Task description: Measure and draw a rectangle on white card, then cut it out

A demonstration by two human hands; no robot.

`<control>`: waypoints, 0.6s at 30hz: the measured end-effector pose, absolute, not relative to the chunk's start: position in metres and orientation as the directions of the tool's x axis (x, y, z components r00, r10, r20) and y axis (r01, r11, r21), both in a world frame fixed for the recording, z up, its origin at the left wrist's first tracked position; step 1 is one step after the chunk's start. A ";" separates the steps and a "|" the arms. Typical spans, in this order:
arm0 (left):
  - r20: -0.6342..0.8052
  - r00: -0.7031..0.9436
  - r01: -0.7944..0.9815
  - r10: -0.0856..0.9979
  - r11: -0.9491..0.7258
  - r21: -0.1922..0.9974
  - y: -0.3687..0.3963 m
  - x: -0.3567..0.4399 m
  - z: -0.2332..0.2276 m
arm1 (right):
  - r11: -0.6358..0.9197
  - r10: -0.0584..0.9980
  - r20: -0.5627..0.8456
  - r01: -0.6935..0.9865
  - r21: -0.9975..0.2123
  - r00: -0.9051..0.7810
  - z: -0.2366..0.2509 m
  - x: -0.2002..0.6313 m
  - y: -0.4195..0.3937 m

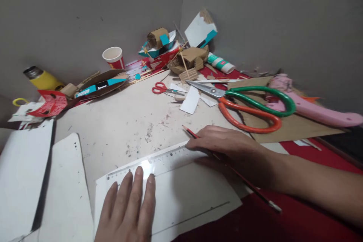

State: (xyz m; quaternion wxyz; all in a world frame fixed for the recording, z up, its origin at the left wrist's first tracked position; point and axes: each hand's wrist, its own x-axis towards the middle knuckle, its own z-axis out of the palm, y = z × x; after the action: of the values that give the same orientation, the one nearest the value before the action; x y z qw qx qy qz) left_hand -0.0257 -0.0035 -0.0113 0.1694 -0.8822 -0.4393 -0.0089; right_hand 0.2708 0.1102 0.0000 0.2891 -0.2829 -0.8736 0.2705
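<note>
A clear ruler point(163, 162) lies along the far edge of a white sheet of card point(195, 196). My left hand point(129, 200) rests flat with its fingers spread over the ruler's left part. At the ruler's right end is my right hand point(224, 143), closed round a dark red pencil point(255, 189). The pencil's sharpened tip points up and left, past the card's far edge, and its other end sticks out below the wrist. Near the card's lower edge runs a drawn pencil line point(198, 215).
Large scissors point(255, 106) with green and orange handles lie beyond my right hand, beside a pink glue gun point(320, 109). Small red scissors point(164, 89), paper scraps point(190, 100), cardboard models point(159, 41) and a paper cup point(113, 56) stand farther back. White boards point(66, 181) lie left.
</note>
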 end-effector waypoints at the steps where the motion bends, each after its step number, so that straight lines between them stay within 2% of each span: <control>1: 0.142 0.630 0.763 0.764 -0.573 -0.299 -0.003 -0.025 -0.009 | 0.699 0.647 0.366 0.330 -0.634 -0.669 -0.001 0.270 0.110; 6: 0.094 0.642 0.740 0.761 -0.585 -0.332 -0.002 -0.025 -0.004 | 0.706 0.646 0.388 0.321 -0.632 -0.657 -0.006 0.270 0.110; 13: 0.115 0.576 0.800 0.810 -0.529 -0.283 -0.008 -0.020 -0.011 | 0.700 0.645 0.394 0.301 -0.648 -0.655 -0.005 0.271 0.109; 18: 0.158 0.609 0.777 0.778 -0.545 -0.315 -0.007 -0.023 -0.014 | 0.709 0.650 0.402 0.325 -0.626 -0.645 -0.005 0.269 0.112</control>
State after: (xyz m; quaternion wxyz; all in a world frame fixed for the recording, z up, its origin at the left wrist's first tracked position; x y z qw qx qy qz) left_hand -0.0231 -0.0068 -0.0140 0.1790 -0.8788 -0.4424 0.0002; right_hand 0.2694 0.1117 -0.0052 0.3147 -0.2804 -0.8691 0.2587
